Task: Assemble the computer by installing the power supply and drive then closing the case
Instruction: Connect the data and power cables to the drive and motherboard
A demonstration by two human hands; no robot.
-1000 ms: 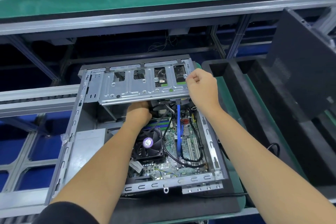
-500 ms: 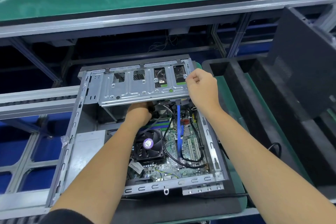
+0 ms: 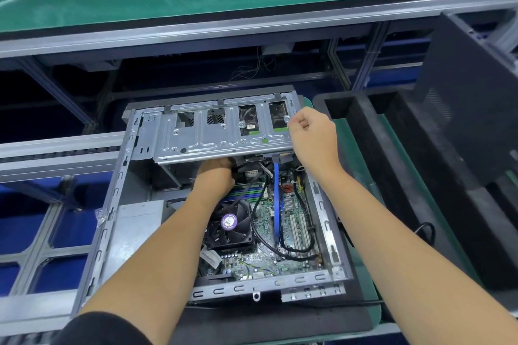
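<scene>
Green-matted surface (image 3: 350, 131) | open case (image 3: 325, 227) | right hand (image 3: 312, 134) fingers still grip drive cage (image 3: 221, 131) | left hand (image 3: 215, 173) beneath, fingers hidden | unchanged; drive not yet seated.

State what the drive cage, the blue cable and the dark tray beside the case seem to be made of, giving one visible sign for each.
Drive cage: bare sheet metal, probably steel; dull silver sheen, stamped ribs and punched holes.
Blue cable: flat and smooth with a slight gloss, so likely plastic-sheathed.
Dark tray: matte black, thick soft-edged walls with no shine, so apparently foam, though that is uncertain.
</scene>
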